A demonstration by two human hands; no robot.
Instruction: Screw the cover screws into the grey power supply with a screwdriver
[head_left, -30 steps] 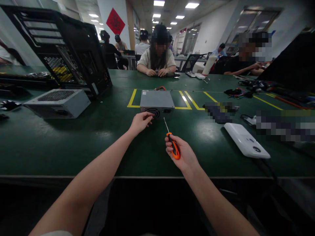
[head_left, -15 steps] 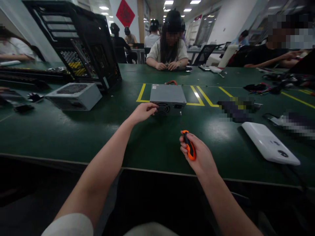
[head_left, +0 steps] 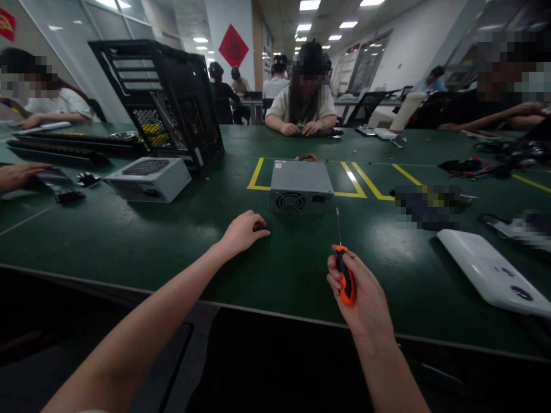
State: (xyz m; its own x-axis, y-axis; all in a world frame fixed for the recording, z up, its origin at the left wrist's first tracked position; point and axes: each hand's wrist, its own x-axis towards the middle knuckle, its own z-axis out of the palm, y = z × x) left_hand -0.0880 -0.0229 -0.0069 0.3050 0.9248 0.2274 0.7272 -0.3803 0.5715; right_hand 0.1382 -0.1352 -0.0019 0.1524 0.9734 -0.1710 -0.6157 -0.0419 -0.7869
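A grey computer power supply [head_left: 303, 175] sits on the green table in front of me, its round fan grille and power socket facing me. My left hand [head_left: 245, 232] is low over the table, left of and nearer to me than the power supply, apart from it. Its fingers are curled in; whatever they may hold is hidden. My right hand [head_left: 361, 281] is closed round the orange and black handle of a screwdriver [head_left: 345, 278]. The screwdriver's thin shaft points up and away from me, its tip to the right of the power supply and apart from it.
A second power supply [head_left: 148, 180] and a black computer case [head_left: 172, 103] stand to the left. On the right lie a white oblong device [head_left: 491, 269] and a bundle of cables [head_left: 473, 166]. Opposite sits a person [head_left: 301, 109]; another person's hand [head_left: 21, 175] reaches in from the left.
My left hand has left the power supply's fan grille and moved down towards me. My right hand with the screwdriver has drawn back slightly from the power supply. The view has tilted up.
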